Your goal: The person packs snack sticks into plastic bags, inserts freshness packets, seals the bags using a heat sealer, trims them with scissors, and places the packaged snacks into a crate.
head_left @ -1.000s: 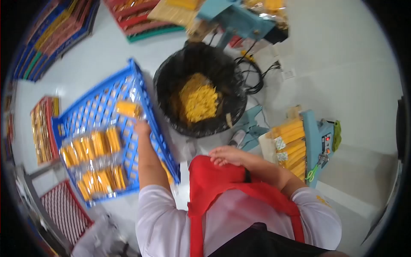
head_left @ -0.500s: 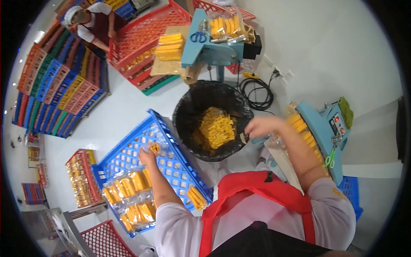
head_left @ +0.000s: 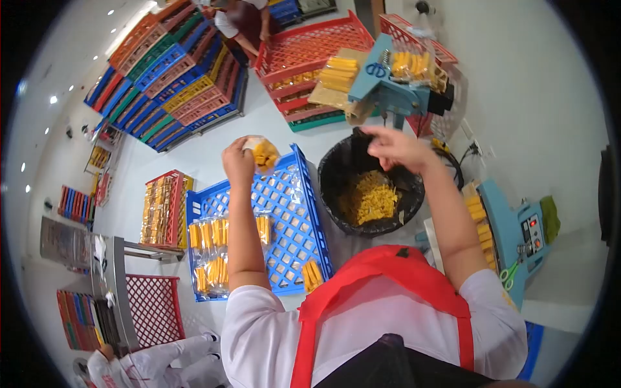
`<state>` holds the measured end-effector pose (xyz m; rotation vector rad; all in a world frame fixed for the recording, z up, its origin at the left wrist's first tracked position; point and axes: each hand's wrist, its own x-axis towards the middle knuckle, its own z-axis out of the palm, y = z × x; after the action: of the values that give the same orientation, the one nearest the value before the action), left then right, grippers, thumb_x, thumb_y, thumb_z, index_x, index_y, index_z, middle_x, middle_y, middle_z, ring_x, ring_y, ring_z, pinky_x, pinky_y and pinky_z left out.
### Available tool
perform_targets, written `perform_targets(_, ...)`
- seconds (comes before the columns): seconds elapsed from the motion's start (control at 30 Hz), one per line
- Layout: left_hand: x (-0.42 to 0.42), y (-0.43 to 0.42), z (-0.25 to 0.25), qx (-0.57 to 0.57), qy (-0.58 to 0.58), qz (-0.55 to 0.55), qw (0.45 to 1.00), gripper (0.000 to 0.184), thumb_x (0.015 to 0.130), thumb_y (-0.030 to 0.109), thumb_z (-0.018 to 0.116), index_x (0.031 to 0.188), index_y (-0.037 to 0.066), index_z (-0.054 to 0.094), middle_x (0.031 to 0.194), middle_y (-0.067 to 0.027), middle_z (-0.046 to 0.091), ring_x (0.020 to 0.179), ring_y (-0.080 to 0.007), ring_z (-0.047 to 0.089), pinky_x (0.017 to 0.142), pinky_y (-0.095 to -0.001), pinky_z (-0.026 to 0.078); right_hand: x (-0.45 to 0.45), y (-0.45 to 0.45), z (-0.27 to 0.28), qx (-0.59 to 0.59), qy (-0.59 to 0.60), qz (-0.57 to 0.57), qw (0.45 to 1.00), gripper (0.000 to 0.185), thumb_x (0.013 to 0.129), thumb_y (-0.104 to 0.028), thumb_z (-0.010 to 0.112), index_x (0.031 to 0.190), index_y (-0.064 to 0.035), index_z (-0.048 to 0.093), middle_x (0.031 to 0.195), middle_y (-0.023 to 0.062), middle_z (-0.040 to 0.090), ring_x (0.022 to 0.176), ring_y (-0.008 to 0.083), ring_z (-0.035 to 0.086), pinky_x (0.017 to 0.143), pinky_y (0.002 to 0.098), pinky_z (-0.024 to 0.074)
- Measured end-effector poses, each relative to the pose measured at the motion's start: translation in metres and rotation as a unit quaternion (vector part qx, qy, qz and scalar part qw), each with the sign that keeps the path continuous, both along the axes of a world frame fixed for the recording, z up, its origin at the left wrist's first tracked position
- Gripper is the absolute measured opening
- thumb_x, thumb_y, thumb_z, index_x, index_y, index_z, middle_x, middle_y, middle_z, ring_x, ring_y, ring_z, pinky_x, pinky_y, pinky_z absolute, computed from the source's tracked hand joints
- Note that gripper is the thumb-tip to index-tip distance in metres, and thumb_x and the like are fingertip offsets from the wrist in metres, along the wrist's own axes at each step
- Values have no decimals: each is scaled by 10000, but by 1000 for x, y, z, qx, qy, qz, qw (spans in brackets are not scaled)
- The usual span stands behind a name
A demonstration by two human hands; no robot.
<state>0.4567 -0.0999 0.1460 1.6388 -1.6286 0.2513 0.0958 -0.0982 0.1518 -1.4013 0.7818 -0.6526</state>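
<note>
My left hand (head_left: 239,160) pinches a clear bag of yellow sticks (head_left: 264,155), lifted over the far edge of the blue crate (head_left: 284,239). Rows of packed yellow sticks (head_left: 213,233) lie in the crate, and a loose bundle (head_left: 312,275) sits at its near right corner. My right hand (head_left: 398,150) is raised above the rim of the black-lined bin (head_left: 336,216), which holds yellow pieces (head_left: 374,199). Its fingers are partly bent, and I cannot make out whether anything is between them.
A blue-green sealing machine (head_left: 381,84) carries packs at the far side; another (head_left: 527,236) stands at right with green scissors (head_left: 509,275). Red crates (head_left: 317,45) rise behind, near a person in a dark apron (head_left: 244,21). Another person in white (head_left: 149,365) is at lower left.
My left hand has risen from inside the blue crate with the bag. My right hand has moved from my apron to above the bin. The view has shifted, showing more of the room.
</note>
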Motion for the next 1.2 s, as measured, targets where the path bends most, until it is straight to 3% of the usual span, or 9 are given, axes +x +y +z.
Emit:
perform_targets(0.1, -30, 16, 26, 71, 74, -83, 991, 300, 658, 29, 445, 907, -10, 607, 843, -159, 615, 787, -224, 595, 720, -277, 443, -16, 15, -83, 229, -115, -56, 965, 552, 776, -175, 584, 1257, -109, 322, 895, 52, 513, 644, 132, 539, 578, 289, 477)
perform_targets(0.23, -78, 45, 69, 155, 158, -232, 947, 312, 664, 14, 439, 926, -7, 608, 888, -108, 612, 737, -159, 562, 691, -264, 437, -11, 43, -134, 333, -232, -27, 914, 488, 817, -277, 531, 1248, -155, 336, 997, 91, 499, 851, 232, 523, 710, 426, 460)
perform_targets(0.27, -86, 51, 73, 205, 183, -296, 915, 319, 667, 8, 435, 934, -7, 609, 921, -96, 605, 758, -147, 550, 706, -260, 429, -3, 46, -140, 334, -234, -26, 913, 524, 819, -419, 476, 1251, -159, 334, 1093, 122, 480, 909, 266, 521, 738, 444, 447)
perform_targets(0.4, -113, 52, 80, 270, 247, -409, 836, 335, 660, -9, 431, 946, -18, 605, 963, -94, 586, 848, -137, 528, 759, -246, 399, 19, 54, -97, 347, -372, 117, 853, 741, 734, -659, 367, 1256, -135, 327, 1168, 173, 454, 931, 338, 541, 584, 384, 513)
perform_targets(0.53, -126, 52, 98, 305, 311, -498, 750, 360, 629, -22, 438, 950, -32, 601, 985, -112, 580, 918, -156, 514, 819, -257, 373, 20, 58, -82, 333, -392, 60, 856, 846, 692, -733, 290, 1257, -105, 325, 1125, 167, 493, 903, 325, 556, 577, 365, 516)
perform_targets(0.7, -135, 45, 112, 317, 251, -606, 685, 369, 613, -26, 424, 935, -44, 602, 982, -138, 584, 899, -179, 534, 803, -271, 384, 15, 55, -86, 413, -448, 66, 790, 794, 738, -683, 296, 1272, -96, 315, 1226, 107, 428, 1030, 266, 492, 737, 390, 468)
perform_targets(0.77, -142, 41, 113, 315, 220, -631, 674, 371, 603, -30, 419, 924, -50, 604, 975, -148, 588, 901, -192, 541, 780, -282, 395, 20, 60, -99, 382, -432, 49, 815, 706, 785, -600, 326, 1267, -85, 319, 1240, 101, 412, 1060, 265, 471, 739, 400, 467)
perform_targets(0.9, -149, 33, 127, 331, 220, -622, 675, 351, 613, -12, 439, 920, -46, 607, 978, -147, 587, 912, -198, 539, 771, -294, 401, 14, 67, -100, 309, -399, 90, 858, 575, 833, -465, 376, 1245, -65, 345, 1216, 107, 432, 1066, 275, 468, 748, 417, 465)
perform_targets(1.2, -147, 18, 127, 228, 265, -599, 721, 189, 673, -120, 493, 773, -11, 611, 934, -87, 593, 821, -121, 551, 694, -229, 440, -3, 78, -76, 366, -447, -6, 816, 449, 808, -348, 453, 1164, -75, 441, 1108, 100, 514, 981, 264, 516, 684, 428, 479)
